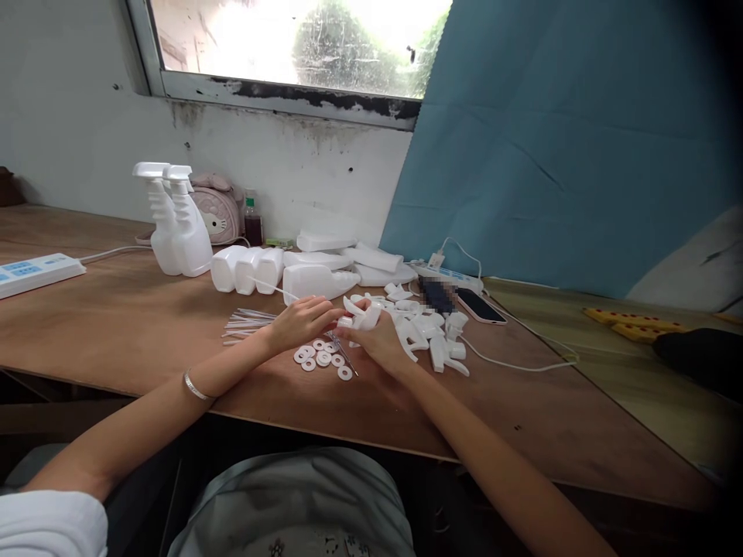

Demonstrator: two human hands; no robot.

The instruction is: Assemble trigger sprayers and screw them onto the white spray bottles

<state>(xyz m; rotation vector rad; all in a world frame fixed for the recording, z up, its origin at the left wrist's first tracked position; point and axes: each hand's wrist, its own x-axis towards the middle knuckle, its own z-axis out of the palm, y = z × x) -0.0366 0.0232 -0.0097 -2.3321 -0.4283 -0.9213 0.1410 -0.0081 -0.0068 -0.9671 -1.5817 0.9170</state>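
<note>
You have a broad way left of your left hand [305,321] — over bare tabletop [145,317], past the thin white tubes [249,319]. Straight ahead, bottles [313,284] lie in your path, and just right of your right hand [380,338] a heap of trigger heads [426,326] crowds you. Washers [323,363] and a thin tool [347,359] take up the near side; between them and the front edge [325,432] you have room.

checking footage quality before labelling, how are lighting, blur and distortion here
Head view: the window is partly blown out to white, the top right corner darkens to black; head view: the right forearm seems stretched, perhaps by a wide lens; head view: a pixelated patch hides something beside the phone; head view: the spray head in the right hand looks slightly soft.
</note>
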